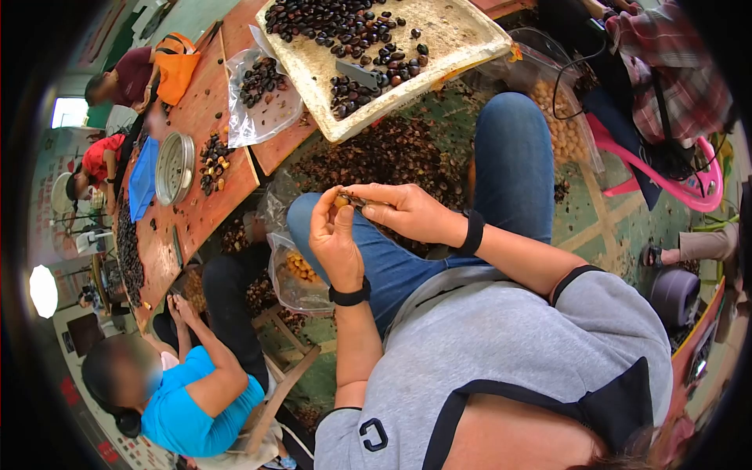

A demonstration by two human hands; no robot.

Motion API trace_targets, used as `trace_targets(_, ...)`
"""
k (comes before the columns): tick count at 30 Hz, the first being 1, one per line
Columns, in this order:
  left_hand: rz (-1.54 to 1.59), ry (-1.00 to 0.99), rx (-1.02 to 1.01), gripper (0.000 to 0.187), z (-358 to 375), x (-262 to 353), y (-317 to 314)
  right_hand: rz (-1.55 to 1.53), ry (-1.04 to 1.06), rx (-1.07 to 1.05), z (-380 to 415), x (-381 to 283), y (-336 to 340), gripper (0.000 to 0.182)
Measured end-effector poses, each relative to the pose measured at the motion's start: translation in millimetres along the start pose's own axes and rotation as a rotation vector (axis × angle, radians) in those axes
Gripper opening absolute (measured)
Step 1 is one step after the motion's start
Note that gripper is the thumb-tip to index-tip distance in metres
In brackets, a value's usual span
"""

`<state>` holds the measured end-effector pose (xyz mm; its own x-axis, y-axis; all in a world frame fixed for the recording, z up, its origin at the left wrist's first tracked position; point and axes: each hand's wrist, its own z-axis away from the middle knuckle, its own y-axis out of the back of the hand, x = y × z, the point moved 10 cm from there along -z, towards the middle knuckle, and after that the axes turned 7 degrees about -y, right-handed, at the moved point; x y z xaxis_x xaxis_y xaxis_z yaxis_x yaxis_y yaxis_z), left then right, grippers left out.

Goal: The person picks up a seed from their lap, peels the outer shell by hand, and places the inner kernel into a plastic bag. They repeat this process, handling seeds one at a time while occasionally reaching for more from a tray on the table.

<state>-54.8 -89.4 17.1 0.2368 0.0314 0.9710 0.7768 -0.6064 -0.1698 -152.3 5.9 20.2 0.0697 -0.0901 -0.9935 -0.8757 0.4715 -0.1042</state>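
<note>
My left hand (333, 235) is raised over my lap with its fingers pinched on a small yellowish nut (341, 202). My right hand (407, 210) meets it from the right, gripping a thin dark blade (357, 199) whose tip touches the nut. Both wrists wear black bands. My knees in blue jeans (513, 149) lie under the hands. A heap of dark shells (392, 153) covers the floor just beyond the hands.
A white tray (470, 31) of dark nuts with a knife (356, 74) sits ahead. To the left stands a long wooden table (196, 211) with nut piles, a plastic bag (262, 94) and a metal bowl (174, 166). A person in blue (196, 399) sits lower left; a pink chair (674, 184) stands right.
</note>
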Motion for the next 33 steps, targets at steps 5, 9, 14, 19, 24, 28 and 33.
trace_targets(5, -0.162, -0.035, -0.004, 0.027, 0.7, 1.7, 5.9, 0.136, -0.213, -0.143, 4.1, -5.9, -4.0, 0.041)
trace_targets(9, -0.197, -0.094, -0.013, 0.027, 0.5, 6.4, 1.9, -0.152, -0.158, -0.108, 3.9, 6.0, -7.7, 0.042)
trace_targets(14, 0.093, -0.045, 0.110, 0.026, 0.7, 13.0, -12.8, -0.246, -0.158, -0.038, 5.0, 5.9, -3.5, 0.040)
trace_targets(19, 0.058, 0.117, -0.029, 0.029, 3.1, -11.8, -2.6, 0.122, -0.172, -0.042, 6.6, -4.2, -1.6, 0.036)
trace_targets(24, -0.005, 0.107, -0.049, 0.030, 4.2, -4.5, -11.3, -0.208, -0.120, -0.006, 4.0, 5.3, -2.7, 0.038)
trace_targets(28, 0.188, 0.182, -0.039, 0.033, 6.6, -7.3, -16.7, -0.242, -0.158, 0.016, 0.2, -2.0, 10.7, 0.041)
trace_targets(33, 0.296, 0.214, -0.033, 0.036, 4.1, -11.8, -18.0, -0.108, -0.104, -0.005, 0.8, 3.8, 5.6, 0.049)
